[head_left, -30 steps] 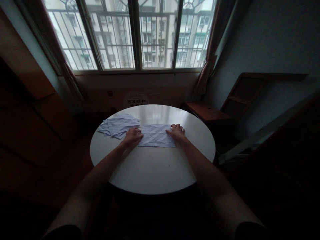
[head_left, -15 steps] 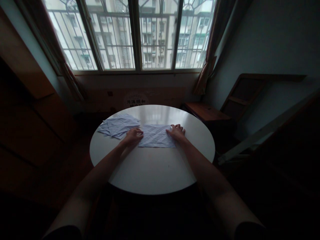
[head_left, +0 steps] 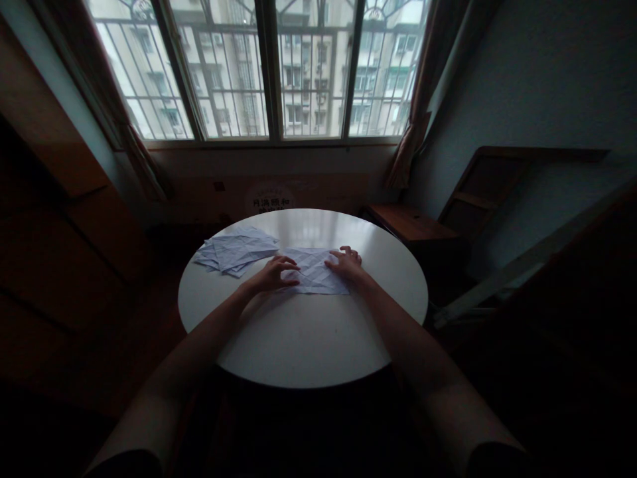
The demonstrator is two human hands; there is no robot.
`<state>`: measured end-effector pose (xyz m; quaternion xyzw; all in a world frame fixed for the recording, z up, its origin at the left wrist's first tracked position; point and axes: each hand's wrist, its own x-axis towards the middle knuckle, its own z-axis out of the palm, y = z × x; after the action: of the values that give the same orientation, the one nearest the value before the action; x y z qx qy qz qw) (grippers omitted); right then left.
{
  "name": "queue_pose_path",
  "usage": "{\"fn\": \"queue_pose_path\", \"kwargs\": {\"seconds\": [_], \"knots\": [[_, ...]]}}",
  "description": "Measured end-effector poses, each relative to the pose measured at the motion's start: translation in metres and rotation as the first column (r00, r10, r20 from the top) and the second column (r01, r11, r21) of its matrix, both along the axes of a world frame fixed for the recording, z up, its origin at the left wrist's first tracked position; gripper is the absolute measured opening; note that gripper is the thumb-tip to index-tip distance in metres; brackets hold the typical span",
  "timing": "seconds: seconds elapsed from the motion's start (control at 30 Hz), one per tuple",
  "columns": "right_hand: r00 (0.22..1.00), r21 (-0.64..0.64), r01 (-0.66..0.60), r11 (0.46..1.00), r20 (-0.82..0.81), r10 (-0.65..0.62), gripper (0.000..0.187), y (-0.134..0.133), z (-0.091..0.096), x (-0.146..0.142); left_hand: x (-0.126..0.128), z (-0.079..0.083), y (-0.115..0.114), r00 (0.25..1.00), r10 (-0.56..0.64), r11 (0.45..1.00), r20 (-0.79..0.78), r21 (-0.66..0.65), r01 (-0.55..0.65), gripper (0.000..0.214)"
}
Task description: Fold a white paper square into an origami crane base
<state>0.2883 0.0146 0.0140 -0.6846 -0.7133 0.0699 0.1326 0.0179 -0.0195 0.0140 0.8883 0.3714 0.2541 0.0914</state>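
Observation:
A creased sheet of paper (head_left: 316,273) lies flat on the white round table (head_left: 303,338). Over its left edge is my left hand (head_left: 275,273), fingers apart and the thumb near the paper's lower left; whether it presses on the sheet I cannot tell. My right hand (head_left: 347,261) rests at the sheet's right edge with its fingers spread, the thumb and fingertips over the paper. To the left, beyond my left hand, sits a loose pile of creased paper sheets (head_left: 236,249), overlapping at uneven angles.
Behind the table stands a cardboard panel (head_left: 318,192) with printed characters, below a barred window (head_left: 269,79). A low wooden stand (head_left: 411,222) is at the back right, close to the table's edge. Dark wooden cabinets (head_left: 50,232) line the left side.
My left hand has moved right, over the sheet's left part, and its fingers have spread. My right hand has shifted slightly left. The sheet and pile look unmoved.

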Motion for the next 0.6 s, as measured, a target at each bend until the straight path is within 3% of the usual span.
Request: {"fn": "queue_pose_path", "kwargs": {"seconds": [0.27,0.6], "knots": [[1.0,-0.008,0.028,1.0,0.007,-0.028,0.052,0.002,0.0,0.001,0.003,0.006,-0.007,0.992,-0.128,0.992,0.019,-0.002,0.128,0.053],[0.999,-0.027,0.009,1.0,0.039,-0.008,0.052,-0.003,0.007,-0.002,0.009,0.006,-0.013,0.988,-0.149,0.988,0.036,-0.032,0.15,0.026]]}}
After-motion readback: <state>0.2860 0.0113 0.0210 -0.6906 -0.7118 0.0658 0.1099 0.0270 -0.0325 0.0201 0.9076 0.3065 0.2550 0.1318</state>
